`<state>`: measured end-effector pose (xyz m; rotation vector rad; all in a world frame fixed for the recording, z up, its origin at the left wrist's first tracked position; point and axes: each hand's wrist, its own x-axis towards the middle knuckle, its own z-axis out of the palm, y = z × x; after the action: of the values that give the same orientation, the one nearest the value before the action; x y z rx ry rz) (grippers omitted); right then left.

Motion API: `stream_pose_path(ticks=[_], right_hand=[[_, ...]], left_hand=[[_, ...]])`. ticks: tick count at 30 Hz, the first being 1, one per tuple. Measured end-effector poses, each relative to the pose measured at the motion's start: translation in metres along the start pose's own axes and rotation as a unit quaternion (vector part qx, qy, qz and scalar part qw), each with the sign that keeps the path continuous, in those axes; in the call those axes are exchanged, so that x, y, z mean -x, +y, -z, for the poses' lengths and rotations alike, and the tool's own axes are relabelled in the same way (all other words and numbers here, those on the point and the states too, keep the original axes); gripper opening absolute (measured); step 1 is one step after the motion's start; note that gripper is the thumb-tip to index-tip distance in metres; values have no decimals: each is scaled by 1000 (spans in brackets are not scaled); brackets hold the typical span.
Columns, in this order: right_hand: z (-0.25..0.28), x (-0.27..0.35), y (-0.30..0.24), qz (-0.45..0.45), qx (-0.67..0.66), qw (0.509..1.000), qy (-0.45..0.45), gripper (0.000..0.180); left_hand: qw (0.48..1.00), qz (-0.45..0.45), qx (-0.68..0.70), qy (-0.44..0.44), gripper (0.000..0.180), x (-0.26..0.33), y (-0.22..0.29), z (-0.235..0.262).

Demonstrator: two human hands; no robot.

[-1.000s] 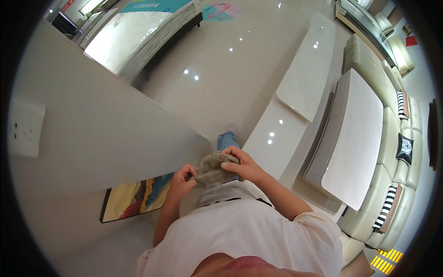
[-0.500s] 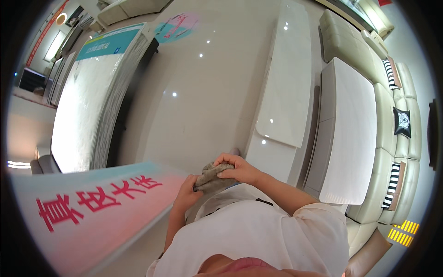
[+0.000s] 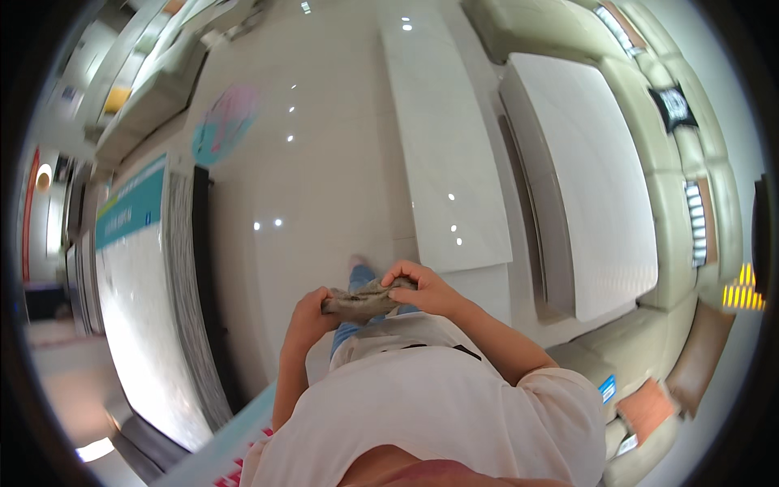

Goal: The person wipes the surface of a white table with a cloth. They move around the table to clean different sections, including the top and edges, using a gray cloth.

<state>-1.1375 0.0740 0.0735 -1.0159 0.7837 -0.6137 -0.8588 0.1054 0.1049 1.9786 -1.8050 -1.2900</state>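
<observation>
A crumpled grey-brown cloth is stretched between my two hands in front of my waist. My left hand grips its left end, with the fingers closed round the edge. At the other end, my right hand pinches the cloth between thumb and curled fingers. Folds run along its middle, and part of it is hidden under the fingers. Below it show my blue trousers and the hem of my white shirt.
To the left stands a plastic-wrapped mattress on a dark base. Low white tables and a long pale sofa with cushions line the right. A pink-lettered board is at the lower left. Shiny floor tiles stretch ahead.
The view has swung as I walked forward; the pink-lettered board has dropped mostly out of the lower left. My hands have spread slightly apart, pulling the bunched cloth into a longer strip.
</observation>
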Motion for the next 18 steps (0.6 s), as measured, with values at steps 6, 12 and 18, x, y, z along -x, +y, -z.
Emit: stream_pose_path(ticks=[6, 12, 18], right_hand=[[36, -32, 30, 42, 161, 952, 259, 28], [46, -93, 51, -116, 100, 918, 367, 34], [-1, -138, 90, -37, 21, 843, 537, 45]], left_hand=[[928, -241, -282, 10, 30, -151, 19, 24], [805, -367, -435, -168, 26, -300, 26, 43], [624, -408, -561, -360, 16, -380, 58, 47]])
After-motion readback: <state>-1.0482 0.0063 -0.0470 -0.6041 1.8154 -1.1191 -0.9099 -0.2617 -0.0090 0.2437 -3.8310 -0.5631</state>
